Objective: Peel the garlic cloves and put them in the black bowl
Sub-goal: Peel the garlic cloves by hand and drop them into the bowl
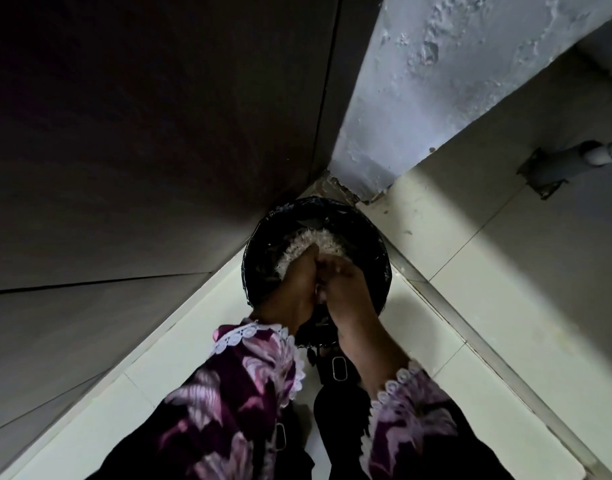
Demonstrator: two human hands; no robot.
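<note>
Hands (318,289) together over bin rim (380,244)

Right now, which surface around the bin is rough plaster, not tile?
The blue-grey strip behind the black-lined bin: pitted and flaking. The dark wall on its left and the pale wall on its right are smooth tile.

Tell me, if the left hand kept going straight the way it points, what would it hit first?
Most likely the pale heap of papery peelings inside the black-lined bin; the left hand points down into it, pressed against the right hand. Depth is unclear.
</note>
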